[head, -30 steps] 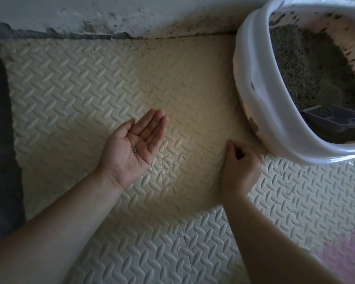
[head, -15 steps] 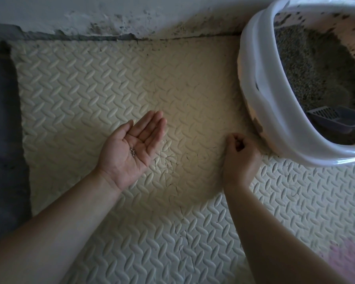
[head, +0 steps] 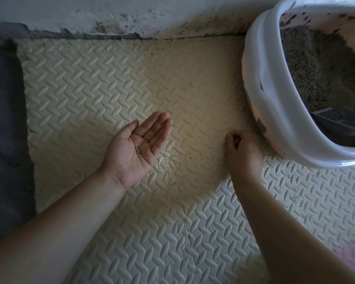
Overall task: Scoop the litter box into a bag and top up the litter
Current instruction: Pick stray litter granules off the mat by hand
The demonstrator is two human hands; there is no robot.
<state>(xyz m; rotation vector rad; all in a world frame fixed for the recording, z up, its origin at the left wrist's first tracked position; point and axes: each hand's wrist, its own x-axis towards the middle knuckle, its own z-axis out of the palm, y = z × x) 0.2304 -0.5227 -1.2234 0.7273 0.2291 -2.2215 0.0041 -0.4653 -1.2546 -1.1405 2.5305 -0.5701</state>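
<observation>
- Head view, looking down: litter box (head: 260,83), white plastic with a raised rim, sits at the upper right on the mat, its far side close to the wall.
- Litter (head: 312,64): grey, granular, banked higher toward the far side of the box; dark specks cling to the inner wall above it.
- Scoop (head: 336,119): grey, slotted, lying inside the box on the litter at the near end, handle pointing right. Neither hand touches it.
- Right hand (head: 244,152): knuckles up, just beside the near-left outer wall of the box. Fingers curled tight, tips lowered to the mat, thumb closed against the forefinger. Whether anything is between the tips cannot be told.
- Left hand (head: 137,148): palm up, held over the middle of the mat, well apart from the box. Fingers straight and together, thumb relaxed out to the side.
- Grains (head: 138,151): a small cluster of grey litter grains resting in the hollow of the left palm.
- Mat (head: 111,78): cream foam, embossed with a leaf-shaped tread pattern, with fine cracks and scratches between the two hands.
- Wall (head: 90,13): pale, paint chipped and stained along its base.
- Floor (head: 4,119): dark grey strip left of the mat.
</observation>
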